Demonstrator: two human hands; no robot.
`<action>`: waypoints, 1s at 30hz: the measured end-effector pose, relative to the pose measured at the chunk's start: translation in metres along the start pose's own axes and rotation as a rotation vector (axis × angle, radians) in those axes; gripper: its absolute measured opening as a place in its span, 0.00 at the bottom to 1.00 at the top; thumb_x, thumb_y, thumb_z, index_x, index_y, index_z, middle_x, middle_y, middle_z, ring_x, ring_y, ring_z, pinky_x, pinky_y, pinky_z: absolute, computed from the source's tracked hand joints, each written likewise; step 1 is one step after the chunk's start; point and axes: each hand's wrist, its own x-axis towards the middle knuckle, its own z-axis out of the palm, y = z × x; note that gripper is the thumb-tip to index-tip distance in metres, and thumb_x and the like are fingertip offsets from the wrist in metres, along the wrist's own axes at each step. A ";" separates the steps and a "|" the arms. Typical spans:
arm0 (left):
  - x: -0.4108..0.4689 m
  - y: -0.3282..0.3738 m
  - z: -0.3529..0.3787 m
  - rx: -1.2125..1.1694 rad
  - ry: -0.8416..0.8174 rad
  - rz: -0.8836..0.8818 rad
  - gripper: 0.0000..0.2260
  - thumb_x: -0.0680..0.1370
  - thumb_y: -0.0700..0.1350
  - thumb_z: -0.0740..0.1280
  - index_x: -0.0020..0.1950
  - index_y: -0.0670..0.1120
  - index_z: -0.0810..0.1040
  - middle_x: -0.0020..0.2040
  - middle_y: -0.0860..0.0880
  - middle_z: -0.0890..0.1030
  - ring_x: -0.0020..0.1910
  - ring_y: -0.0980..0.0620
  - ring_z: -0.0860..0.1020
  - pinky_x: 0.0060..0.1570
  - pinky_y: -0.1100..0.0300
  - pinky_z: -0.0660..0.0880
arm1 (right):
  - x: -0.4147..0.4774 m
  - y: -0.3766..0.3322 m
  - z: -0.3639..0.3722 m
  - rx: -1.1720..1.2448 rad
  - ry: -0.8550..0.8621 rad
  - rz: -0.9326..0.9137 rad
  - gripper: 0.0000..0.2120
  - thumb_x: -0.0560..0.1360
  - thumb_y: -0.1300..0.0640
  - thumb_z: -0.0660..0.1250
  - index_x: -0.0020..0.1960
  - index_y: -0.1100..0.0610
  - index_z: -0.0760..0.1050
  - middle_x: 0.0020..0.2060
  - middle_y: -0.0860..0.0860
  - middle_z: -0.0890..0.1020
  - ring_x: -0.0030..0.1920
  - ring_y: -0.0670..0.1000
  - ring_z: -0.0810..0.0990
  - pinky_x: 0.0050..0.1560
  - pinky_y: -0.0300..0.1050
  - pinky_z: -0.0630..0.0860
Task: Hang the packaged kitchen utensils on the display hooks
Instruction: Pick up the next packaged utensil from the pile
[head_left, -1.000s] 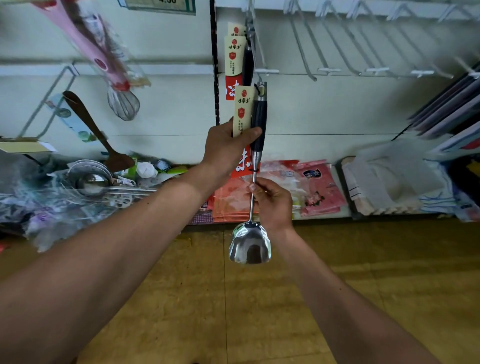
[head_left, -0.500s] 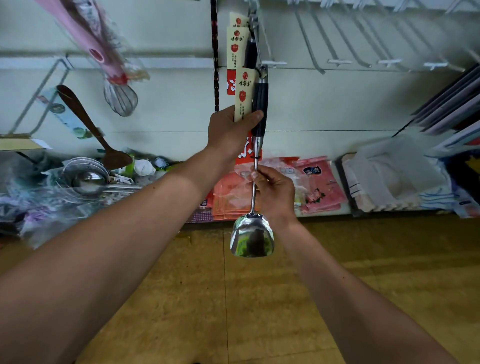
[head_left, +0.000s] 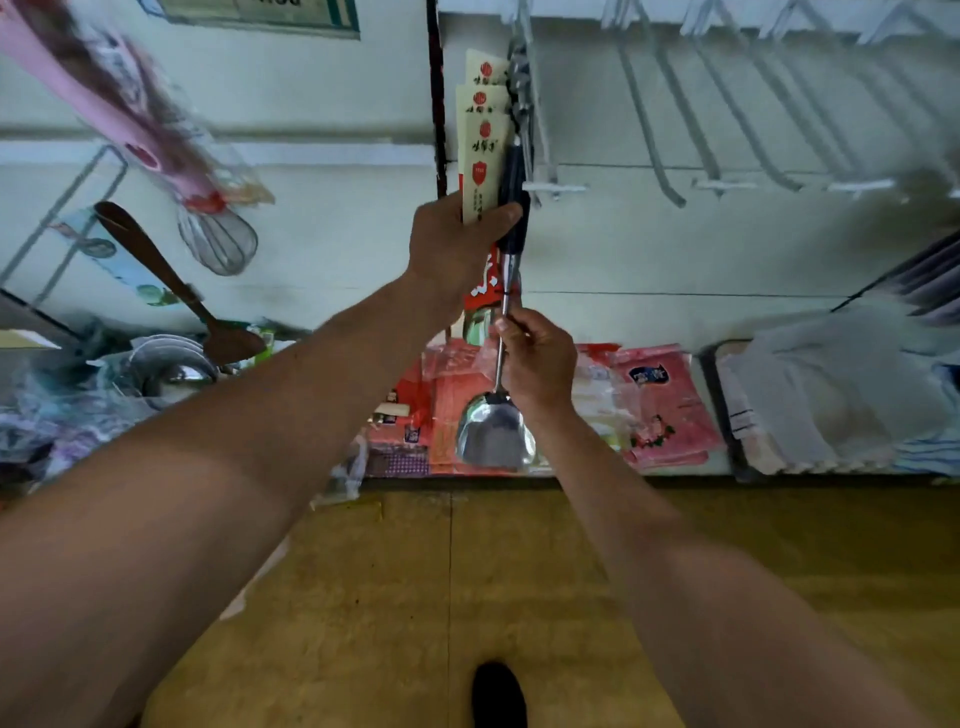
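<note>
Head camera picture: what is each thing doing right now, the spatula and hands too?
steel spatula: upright, scoop down, held at the hook; hooked or not, cannot tell.
left hand: grips its dark handle and card label.
right hand: pinches its metal shaft.
whisk: hanging in its packet, blurred.
wooden spatula: hanging, tilted.

Black handle, silvery shaft and mirror-bright blade on the spatula (head_left: 496, 434); cream label card (head_left: 480, 176) with red shield badges and a red lower band. Pink handle on the wire whisk (head_left: 218, 239). Dark brown wooden turner (head_left: 156, 265). Pink and red printed packets (head_left: 665, 405). White display hooks (head_left: 724, 184) against a pale greenish-white panel (head_left: 337, 234). Yellow-brown wood-grain floor (head_left: 415, 597)
</note>
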 end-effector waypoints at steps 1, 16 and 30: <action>0.004 -0.001 0.002 -0.003 0.000 0.001 0.13 0.74 0.43 0.74 0.51 0.34 0.82 0.50 0.32 0.82 0.44 0.45 0.80 0.55 0.36 0.77 | 0.008 -0.001 0.002 -0.010 0.000 -0.018 0.10 0.78 0.61 0.67 0.56 0.63 0.82 0.47 0.59 0.86 0.44 0.52 0.85 0.43 0.35 0.80; -0.051 -0.078 -0.147 -0.024 0.321 -0.330 0.13 0.79 0.50 0.70 0.57 0.43 0.83 0.51 0.47 0.85 0.51 0.48 0.83 0.44 0.59 0.77 | 0.028 0.020 0.015 -0.406 -0.071 0.045 0.16 0.81 0.50 0.62 0.55 0.62 0.80 0.48 0.57 0.84 0.46 0.55 0.82 0.32 0.28 0.68; -0.261 -0.119 -0.423 0.667 0.543 -0.304 0.29 0.81 0.61 0.57 0.77 0.45 0.66 0.75 0.45 0.69 0.75 0.45 0.65 0.74 0.51 0.61 | -0.247 -0.069 0.288 -0.559 -0.842 -0.688 0.29 0.82 0.40 0.52 0.73 0.59 0.68 0.69 0.59 0.74 0.70 0.58 0.71 0.68 0.55 0.70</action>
